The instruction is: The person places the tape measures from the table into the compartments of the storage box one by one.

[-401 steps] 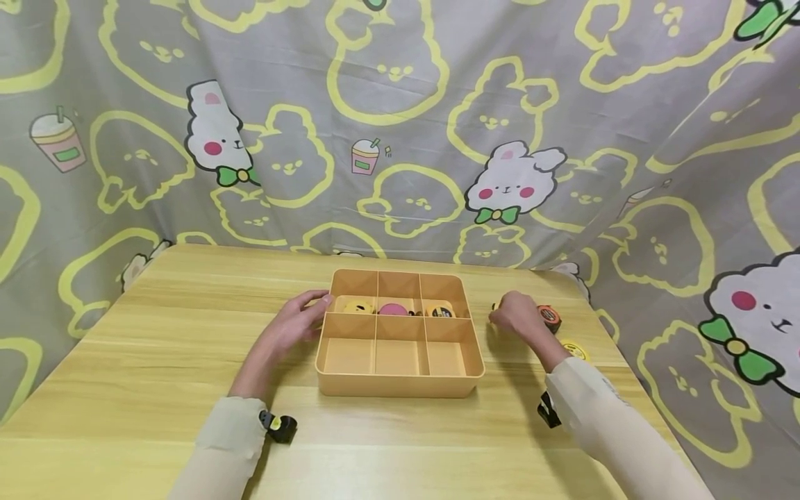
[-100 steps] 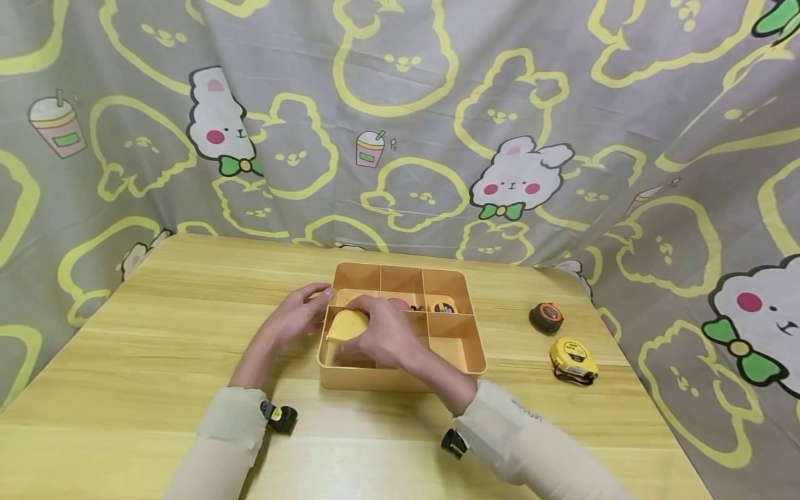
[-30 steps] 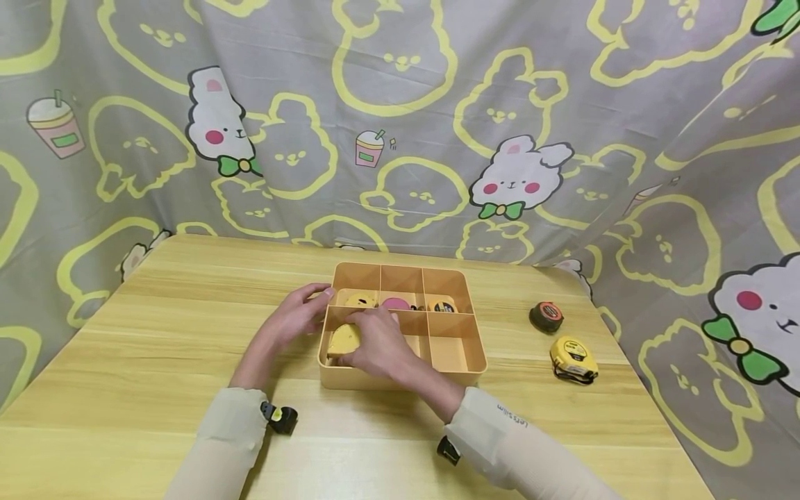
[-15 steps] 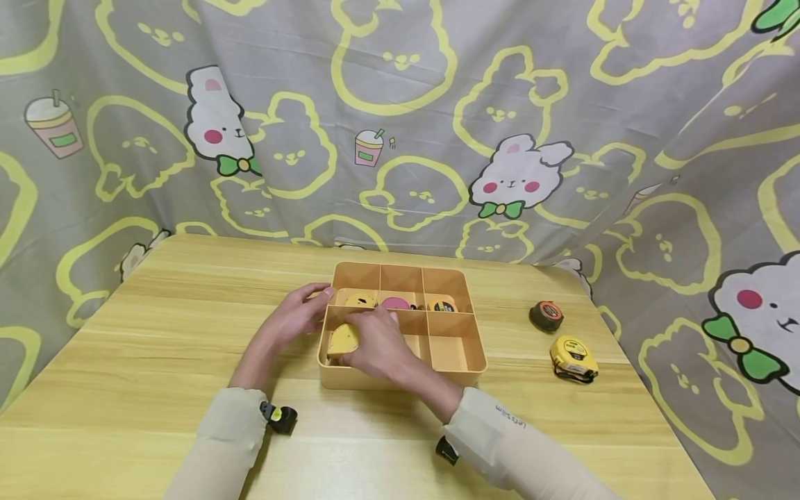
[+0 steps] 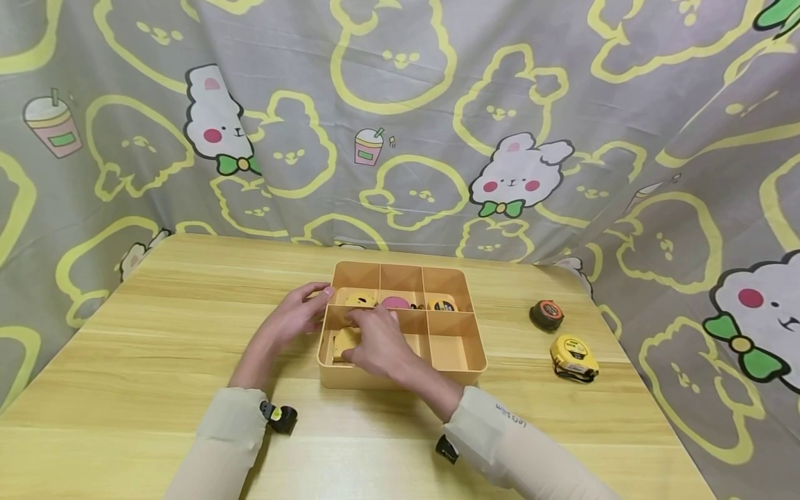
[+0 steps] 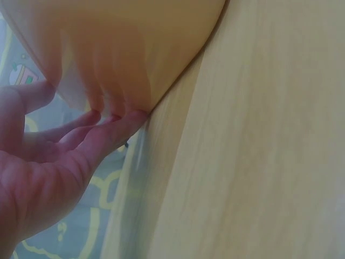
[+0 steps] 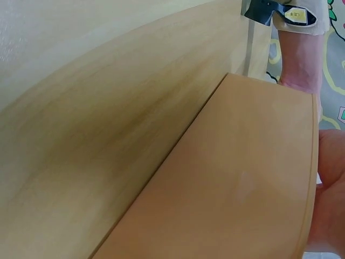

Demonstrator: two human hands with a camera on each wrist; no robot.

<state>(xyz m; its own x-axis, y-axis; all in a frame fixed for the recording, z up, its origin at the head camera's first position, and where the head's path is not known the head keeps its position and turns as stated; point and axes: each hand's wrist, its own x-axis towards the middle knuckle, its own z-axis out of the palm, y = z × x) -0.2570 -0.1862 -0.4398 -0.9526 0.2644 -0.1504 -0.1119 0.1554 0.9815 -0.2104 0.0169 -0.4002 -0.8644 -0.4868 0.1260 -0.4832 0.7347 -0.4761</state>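
Observation:
An orange box (image 5: 400,380) with several compartments stands on the table. My right hand (image 5: 380,344) reaches into its front-left compartment, over a yellow tape measure (image 5: 346,342) lying low there. The thumb is beside the tape measure and the index finger is spread away from it; the other fingers are hidden. My left hand (image 5: 296,316) rests its fingertips on the box's left side. In the left wrist view, the fingers and thumb of that hand (image 6: 59,162) touch the outer wall. The right wrist view shows mostly the box wall (image 7: 232,178).
In the back row lie a yellow item with a black mark (image 5: 361,300), a pink round thing (image 5: 396,303) and a yellow-and-black tape measure (image 5: 442,305). At right on the table (image 5: 156,333) are a black-and-orange tape measure (image 5: 546,315) and a yellow one with a black strap (image 5: 573,357).
The right hand brought the yellow tape measure from above the front-left compartment down into it. In the last half second the tape measure has settled lower and the fingers have loosened. The left hand stays put.

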